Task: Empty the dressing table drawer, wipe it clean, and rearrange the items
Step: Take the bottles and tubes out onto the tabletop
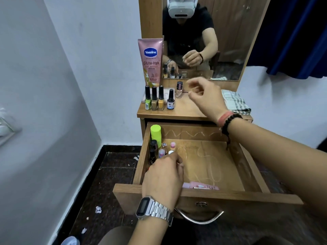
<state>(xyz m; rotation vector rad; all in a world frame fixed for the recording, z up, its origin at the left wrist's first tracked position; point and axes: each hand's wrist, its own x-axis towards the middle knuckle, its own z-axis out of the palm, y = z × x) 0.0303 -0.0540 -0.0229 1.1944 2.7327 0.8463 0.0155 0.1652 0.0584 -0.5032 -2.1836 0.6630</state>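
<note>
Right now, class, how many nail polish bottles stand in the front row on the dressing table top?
4, side by side left of centre: green, tan, yellow-orange and a dark-blue-labelled one. A clear bottle stands behind; others sit in the drawer, some maybe hidden.

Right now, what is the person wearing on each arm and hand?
Both forearms are bare, with no sleeves in view. The left hand has a silver metal-link wristwatch with a dark rectangular digital face. The right hand has two bands at the wrist: a pinkish-red thread band and, just behind it, a black beaded bracelet with a dark cord hanging down. No gloves or rings are visible.
</note>
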